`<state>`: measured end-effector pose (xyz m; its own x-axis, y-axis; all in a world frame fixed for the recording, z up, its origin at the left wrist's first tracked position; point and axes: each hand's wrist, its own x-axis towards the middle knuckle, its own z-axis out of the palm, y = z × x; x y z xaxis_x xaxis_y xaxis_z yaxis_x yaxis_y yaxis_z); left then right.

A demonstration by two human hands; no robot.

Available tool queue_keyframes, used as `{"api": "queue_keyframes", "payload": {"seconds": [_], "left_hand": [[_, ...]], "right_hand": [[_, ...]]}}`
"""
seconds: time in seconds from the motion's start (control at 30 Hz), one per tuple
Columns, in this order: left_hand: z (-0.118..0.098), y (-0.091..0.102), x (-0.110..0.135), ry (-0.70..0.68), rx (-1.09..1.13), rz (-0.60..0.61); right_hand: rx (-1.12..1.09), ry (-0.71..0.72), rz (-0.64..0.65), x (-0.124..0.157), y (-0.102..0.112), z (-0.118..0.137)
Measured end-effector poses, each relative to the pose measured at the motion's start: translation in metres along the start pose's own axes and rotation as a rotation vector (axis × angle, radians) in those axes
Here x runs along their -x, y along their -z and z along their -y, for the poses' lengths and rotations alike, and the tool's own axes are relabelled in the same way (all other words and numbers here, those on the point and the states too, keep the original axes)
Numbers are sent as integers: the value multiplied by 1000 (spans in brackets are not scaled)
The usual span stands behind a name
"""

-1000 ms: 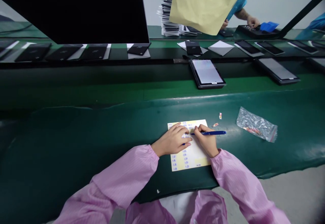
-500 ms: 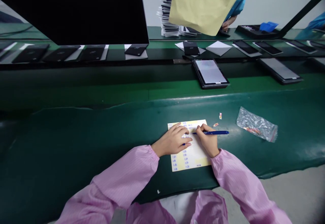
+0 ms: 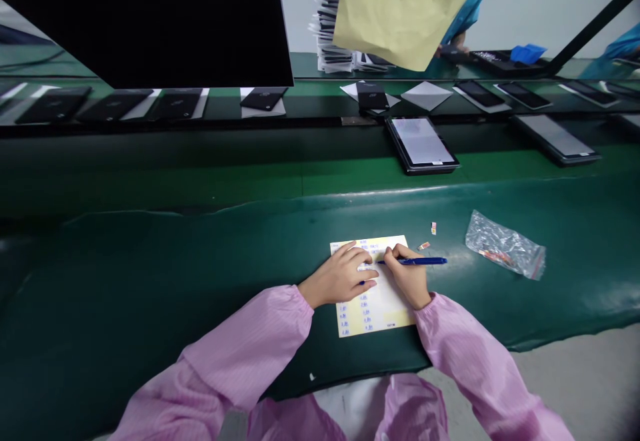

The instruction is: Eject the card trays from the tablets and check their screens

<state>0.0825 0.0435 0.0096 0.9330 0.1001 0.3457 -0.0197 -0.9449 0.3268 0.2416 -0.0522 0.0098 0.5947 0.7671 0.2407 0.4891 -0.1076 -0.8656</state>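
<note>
A sheet of paper [image 3: 387, 308] with yellow bands and rows of blue handwriting lies on the green table mat. My left hand [image 3: 345, 274] rests on its left part, fingers apart and slightly bent. A small dark-blue spot shows between those fingers; I cannot tell what it is. On the right part of the sheet, my right hand [image 3: 409, 278] grips a blue pen [image 3: 425, 261], its tip on the paper near my left fingertips. Just beyond my right hand lie two small card-like pieces, one nearer [image 3: 424, 246] and one farther [image 3: 433, 228].
A clear plastic bag [image 3: 505, 244] with small reddish pieces lies to the right. Tablets, one nearer [image 3: 423, 142] and one farther right [image 3: 555, 138], sit on the green line ahead. A black panel [image 3: 150, 21] and yellow sheet [image 3: 400, 14] hang in front. A co-worker's blue sleeve [image 3: 470, 11] shows behind.
The pen has shifted slightly left with my right hand. The nearer tablets have slid right, while the back row of devices has slid left. The co-worker's hand behind has moved right.
</note>
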Motion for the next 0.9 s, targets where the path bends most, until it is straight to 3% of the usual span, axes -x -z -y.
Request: {"api": "queue_keyframes", "payload": {"seconds": [0.9], "left_hand": [[-1,2,0,20,25,6]], "right_hand": [[-1,-16,-19,-1,1,4]]}}
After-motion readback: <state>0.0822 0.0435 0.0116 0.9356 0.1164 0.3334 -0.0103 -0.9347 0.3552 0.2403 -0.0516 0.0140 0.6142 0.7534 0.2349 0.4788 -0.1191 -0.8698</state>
